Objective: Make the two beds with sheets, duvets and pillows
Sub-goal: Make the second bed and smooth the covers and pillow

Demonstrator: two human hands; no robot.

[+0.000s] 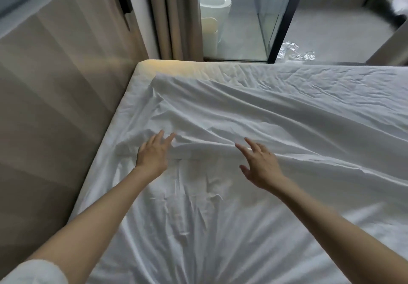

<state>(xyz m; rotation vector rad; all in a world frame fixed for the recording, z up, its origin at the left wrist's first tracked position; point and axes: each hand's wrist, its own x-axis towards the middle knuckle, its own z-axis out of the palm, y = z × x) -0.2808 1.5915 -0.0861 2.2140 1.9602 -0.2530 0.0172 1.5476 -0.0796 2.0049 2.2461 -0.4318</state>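
White sheet (254,111) covers most of the mattress (176,66): thin cotton-like cloth, heavily creased, one long ridge fold across the middle, far-left corner short of the mattress edge. Left hand (152,153) and right hand (260,164) both flat with fingers spread, holding nothing, fingertips at the ridge fold. Left sleeve (33,272) white, rolled up.

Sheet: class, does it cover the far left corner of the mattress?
No, the sheet stops short of that corner, where the bare mattress shows.
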